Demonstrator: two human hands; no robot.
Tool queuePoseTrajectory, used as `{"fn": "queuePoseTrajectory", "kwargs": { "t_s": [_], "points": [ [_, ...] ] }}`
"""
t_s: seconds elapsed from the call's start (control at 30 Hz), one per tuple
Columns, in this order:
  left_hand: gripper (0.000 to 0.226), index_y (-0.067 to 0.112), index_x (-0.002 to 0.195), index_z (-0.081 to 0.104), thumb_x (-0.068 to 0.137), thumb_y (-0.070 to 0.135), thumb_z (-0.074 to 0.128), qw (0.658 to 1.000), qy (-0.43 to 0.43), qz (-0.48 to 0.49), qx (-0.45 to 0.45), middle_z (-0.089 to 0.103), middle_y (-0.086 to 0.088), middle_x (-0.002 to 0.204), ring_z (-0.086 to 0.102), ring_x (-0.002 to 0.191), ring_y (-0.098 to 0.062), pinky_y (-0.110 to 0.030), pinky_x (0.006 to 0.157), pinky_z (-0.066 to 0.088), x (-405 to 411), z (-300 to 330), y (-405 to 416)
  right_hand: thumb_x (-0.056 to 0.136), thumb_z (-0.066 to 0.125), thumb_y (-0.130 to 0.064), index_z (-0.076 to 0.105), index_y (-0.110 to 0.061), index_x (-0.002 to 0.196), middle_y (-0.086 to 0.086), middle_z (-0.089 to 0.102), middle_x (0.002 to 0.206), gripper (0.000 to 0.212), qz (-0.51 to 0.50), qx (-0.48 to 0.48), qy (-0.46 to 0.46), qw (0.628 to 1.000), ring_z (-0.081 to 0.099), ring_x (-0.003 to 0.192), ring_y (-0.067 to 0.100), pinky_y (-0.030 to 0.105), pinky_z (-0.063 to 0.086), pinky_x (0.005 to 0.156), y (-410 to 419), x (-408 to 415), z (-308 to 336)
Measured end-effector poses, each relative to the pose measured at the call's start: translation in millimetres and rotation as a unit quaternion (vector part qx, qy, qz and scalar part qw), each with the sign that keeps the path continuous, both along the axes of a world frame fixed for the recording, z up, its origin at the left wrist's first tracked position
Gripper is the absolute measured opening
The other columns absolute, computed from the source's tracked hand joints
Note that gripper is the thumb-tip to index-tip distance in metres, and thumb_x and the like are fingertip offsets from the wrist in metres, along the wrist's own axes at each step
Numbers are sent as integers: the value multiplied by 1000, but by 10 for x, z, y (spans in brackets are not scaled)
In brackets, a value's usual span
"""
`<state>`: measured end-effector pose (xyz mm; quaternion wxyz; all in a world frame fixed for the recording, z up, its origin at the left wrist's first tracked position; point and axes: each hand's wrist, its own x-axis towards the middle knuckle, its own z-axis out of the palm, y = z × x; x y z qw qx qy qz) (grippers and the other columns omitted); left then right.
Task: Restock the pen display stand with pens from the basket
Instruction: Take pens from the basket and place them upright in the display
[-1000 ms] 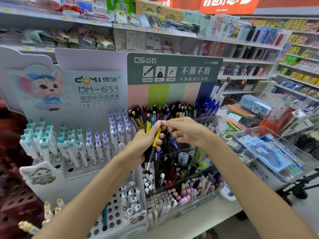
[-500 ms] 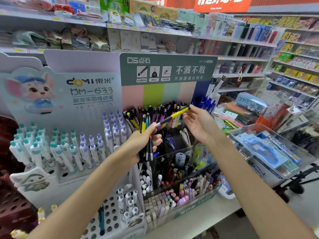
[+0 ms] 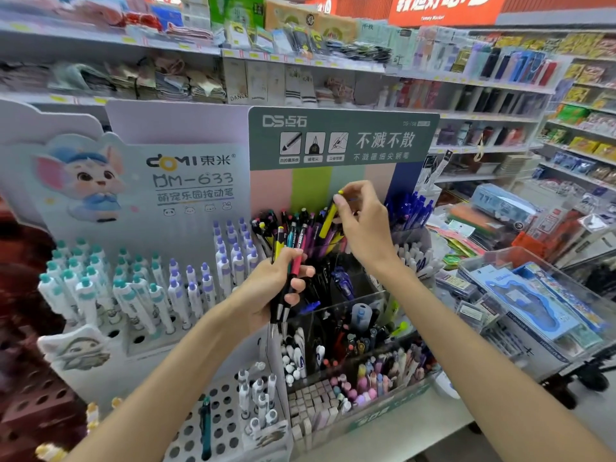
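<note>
Centrally, left hand (image 3: 273,288) curled around a bundle of pens (image 3: 290,258), tips pointing down, caps toward the display stand (image 3: 333,181). Above and to the right, right hand (image 3: 363,221) pinching a yellow pen (image 3: 328,216) near its top end, between thumb and fingertips, tilted, lower end among the upright pens in the stand's back row (image 3: 300,221). At left of frame, white pens with teal and purple caps (image 3: 133,288) standing in a holed rack. At lower centre, clear bins (image 3: 350,361) of assorted stationery. At right, a clear box (image 3: 533,295) of blue packets. Basket not identifiable.
</note>
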<state>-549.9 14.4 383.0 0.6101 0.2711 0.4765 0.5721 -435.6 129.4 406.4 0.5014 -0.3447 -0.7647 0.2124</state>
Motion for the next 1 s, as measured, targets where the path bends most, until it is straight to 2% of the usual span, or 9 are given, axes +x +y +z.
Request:
{"fn": "queuePoseTrajectory", "kwargs": {
  "t_s": [0.1,0.17,0.23,0.37,0.43,0.53,0.63,0.83,1.0],
  "points": [
    [14,11,94,49,99,22,43,1000,-1,2,0,55,3,64,37,40,-4,-13,32,28,-36,-4,-16,97,53,-15,49,-10,99,-8,56,83,6,-35,-10,84,996,60,73,11,22,53,70,43,30,90],
    [14,10,93,50,99,22,43,1000,-2,6,-1,54,3,65,37,40,-4,-14,32,28,-49,-12,-9,96,54,-14,48,-12,98,-12,53,82,6,-52,19,99,994,56,72,3,15,50,69,44,47,123],
    [15,10,93,50,99,22,43,1000,-1,6,-1,53,2,67,38,40,-4,-14,32,28,-52,-15,0,95,56,-14,52,-11,97,-9,55,82,6,-47,34,50,997,55,72,3,12,47,69,38,42,105],
    [19,9,96,54,100,22,41,1000,1,6,0,52,3,65,39,41,-3,-13,32,29,-41,-4,8,89,65,-29,63,-15,91,-2,58,90,14,-93,31,-106,989,55,83,15,28,45,71,90,58,44],
    [22,8,97,56,100,23,41,1000,7,7,2,52,4,63,40,42,-3,-13,32,28,-34,3,14,85,68,-35,65,-19,88,-2,58,84,16,-98,6,-144,985,54,80,16,27,39,66,134,95,110],
    [22,9,96,58,100,23,42,1000,0,9,1,52,6,61,40,41,-2,-13,32,28,7,36,29,82,72,-36,65,-24,81,-7,55,69,14,-59,-57,-172,982,54,72,15,27,38,63,190,149,199],
    [22,9,96,58,100,23,42,1000,-17,8,2,52,7,59,41,40,-2,-12,31,28,57,78,60,79,75,-35,66,-24,79,-8,58,69,13,-14,-86,-215,973,57,73,15,28,45,66,177,99,261],
    [22,10,92,58,100,24,42,1000,-25,13,-5,53,7,56,43,37,-1,-13,29,29,70,127,71,80,73,-35,70,-24,85,-11,49,59,12,-3,-78,-276,958,48,65,14,25,33,58,116,3,252],
    [21,11,92,57,100,24,43,999,-40,16,-18,53,7,54,43,36,-1,-13,28,30,-3,84,24,77,74,-41,65,-32,80,-15,43,58,13,-28,-55,-314,947,49,69,16,27,38,64,39,29,301]
  ]
}}
